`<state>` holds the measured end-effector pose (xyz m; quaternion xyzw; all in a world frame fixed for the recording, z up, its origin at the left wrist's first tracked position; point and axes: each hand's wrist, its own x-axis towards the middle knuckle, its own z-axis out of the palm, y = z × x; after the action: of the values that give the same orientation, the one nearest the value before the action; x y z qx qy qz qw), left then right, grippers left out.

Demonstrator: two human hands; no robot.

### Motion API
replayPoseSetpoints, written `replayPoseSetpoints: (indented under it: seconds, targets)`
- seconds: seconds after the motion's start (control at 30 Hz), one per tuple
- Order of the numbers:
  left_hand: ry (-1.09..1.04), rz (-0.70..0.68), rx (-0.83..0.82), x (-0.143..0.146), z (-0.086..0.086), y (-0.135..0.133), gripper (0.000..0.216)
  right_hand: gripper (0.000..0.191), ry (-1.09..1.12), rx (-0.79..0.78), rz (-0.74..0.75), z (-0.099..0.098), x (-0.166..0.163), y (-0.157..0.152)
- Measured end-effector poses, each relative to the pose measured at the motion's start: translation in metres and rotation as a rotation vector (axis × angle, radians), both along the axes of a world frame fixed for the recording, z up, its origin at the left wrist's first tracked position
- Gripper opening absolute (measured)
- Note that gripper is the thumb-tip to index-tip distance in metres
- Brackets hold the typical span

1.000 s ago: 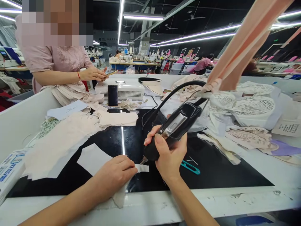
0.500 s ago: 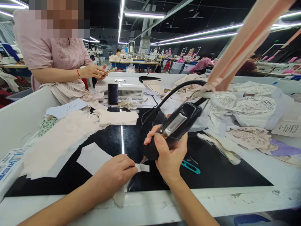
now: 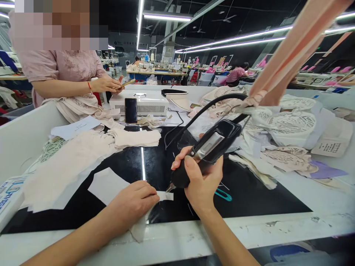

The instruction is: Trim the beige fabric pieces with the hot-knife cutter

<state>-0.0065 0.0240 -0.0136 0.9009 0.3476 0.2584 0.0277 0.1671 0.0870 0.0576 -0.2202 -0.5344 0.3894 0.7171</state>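
Left hand (image 3: pixel 133 201): fingers flat, pressing the fabric strip (image 3: pixel 165 196) onto the black bench (image 3: pixel 249 199).
Right hand (image 3: pixel 201 184): fingers wrapped tight round the cutting tool (image 3: pixel 205 153), tip touching the strip.
Strip handling: judged thin, limp, light; pin it flat close beside the tip.
Tool handling: judged rigid; grip the bulbous lower body.
Beyond: teal snips (image 3: pixel 223 194), fabric pile (image 3: pixel 83 155), phone (image 3: pixel 131 110), co-worker's hands (image 3: pixel 109 84).

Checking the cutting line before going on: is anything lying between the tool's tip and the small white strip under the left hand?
Nothing visible does. The metal tip of the black handheld cutting tool, gripped by the right hand, meets the small white fabric strip directly beside the left hand pressing it down. The teal thread snips lie off to the right.
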Motion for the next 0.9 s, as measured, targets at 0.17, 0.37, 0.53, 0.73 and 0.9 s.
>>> replayPoseSetpoints:
  seconds: [0.17, 0.37, 0.53, 0.73, 0.9]
  targets:
    - [0.001, 0.002, 0.014, 0.001, 0.004, 0.000, 0.019, 0.028, -0.004, -0.020, 0.037, -0.001, 0.000, -0.010]
    - [0.003, -0.002, 0.021, 0.001, 0.006, -0.001, 0.018, 0.025, -0.029, -0.021, 0.051, -0.007, -0.006, -0.013]
    - [0.023, 0.008, 0.028, 0.000, 0.005, -0.001, 0.020, 0.024, -0.033, -0.015, 0.038, -0.002, 0.000, -0.013]
    - [0.025, 0.002, 0.013, -0.001, 0.003, 0.000, 0.021, 0.028, -0.023, 0.007, 0.003, -0.002, 0.007, -0.010]
    - [0.054, -0.015, 0.045, -0.001, 0.004, -0.001, 0.022, 0.024, -0.048, -0.018, -0.001, -0.005, 0.005, -0.011]
